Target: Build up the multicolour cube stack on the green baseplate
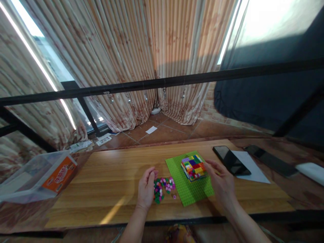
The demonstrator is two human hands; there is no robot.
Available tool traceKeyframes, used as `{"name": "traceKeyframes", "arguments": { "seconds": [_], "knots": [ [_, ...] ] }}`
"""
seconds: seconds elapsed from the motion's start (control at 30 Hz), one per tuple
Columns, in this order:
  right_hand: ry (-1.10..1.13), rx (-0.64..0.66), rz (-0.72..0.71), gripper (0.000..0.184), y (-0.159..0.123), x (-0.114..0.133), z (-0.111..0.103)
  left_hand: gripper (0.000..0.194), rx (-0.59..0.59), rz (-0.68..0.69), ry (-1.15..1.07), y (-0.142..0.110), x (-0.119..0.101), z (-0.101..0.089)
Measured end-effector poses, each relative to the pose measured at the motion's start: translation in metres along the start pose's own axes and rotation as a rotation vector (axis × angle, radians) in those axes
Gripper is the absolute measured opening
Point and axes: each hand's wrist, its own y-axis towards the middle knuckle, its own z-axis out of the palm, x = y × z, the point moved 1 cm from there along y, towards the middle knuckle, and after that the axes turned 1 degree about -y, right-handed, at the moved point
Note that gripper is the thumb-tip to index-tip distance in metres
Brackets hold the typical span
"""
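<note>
A green baseplate (188, 190) lies on the wooden table (113, 175). A block of many-coloured bricks (193, 167) is built on its far part. My right hand (220, 180) rests at the right side of that block, fingers curved and touching it. My left hand (146, 187) sits left of the plate, fingers bent over a small pile of loose pink, green and white bricks (163, 188). Whether the left hand holds a brick is hidden.
A clear plastic box with an orange label (40, 175) stands at the table's left end. A dark phone (227, 158) and a white sheet (249, 167) lie right of the plate. A black bar (162, 82) crosses above; curtains hang behind.
</note>
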Motion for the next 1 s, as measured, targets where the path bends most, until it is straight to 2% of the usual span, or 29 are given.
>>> {"name": "traceKeyframes", "arguments": {
  "seconds": [0.1, 0.17, 0.23, 0.37, 0.43, 0.5, 0.7, 0.87, 1.0],
  "knots": [
    [0.036, -0.041, 0.069, 0.031, -0.001, 0.017, -0.003, 0.036, -0.001, -0.002, -0.007, 0.0, 0.002, 0.0],
    [0.017, 0.051, 0.031, 0.027, -0.011, 0.023, 0.001, 0.036, -0.007, 0.004, -0.008, -0.001, 0.002, 0.001],
    [-0.072, 0.252, -0.058, 0.021, -0.03, 0.027, 0.011, 0.036, -0.015, 0.014, -0.012, -0.002, 0.002, 0.001],
    [-0.319, 0.742, -0.303, 0.017, -0.079, 0.026, 0.035, 0.035, -0.014, 0.024, -0.006, -0.003, -0.001, 0.002],
    [-0.427, 0.855, -0.376, 0.019, -0.095, 0.023, 0.043, 0.034, -0.014, 0.026, -0.004, -0.004, -0.003, 0.002],
    [-0.531, 0.872, -0.409, 0.019, -0.103, 0.019, 0.05, 0.034, -0.016, 0.023, -0.006, -0.004, -0.004, 0.002],
    [-0.72, 0.817, -0.47, 0.013, -0.104, 0.014, 0.066, 0.032, -0.008, 0.006, 0.0, -0.005, -0.005, 0.003],
    [-0.723, 0.811, -0.521, 0.011, -0.108, 0.012, 0.074, 0.033, -0.01, 0.008, -0.013, -0.004, -0.004, 0.003],
    [-0.643, 0.764, -0.526, 0.013, -0.107, 0.01, 0.073, 0.034, -0.01, 0.009, -0.01, -0.004, -0.003, 0.002]
  ]
}}
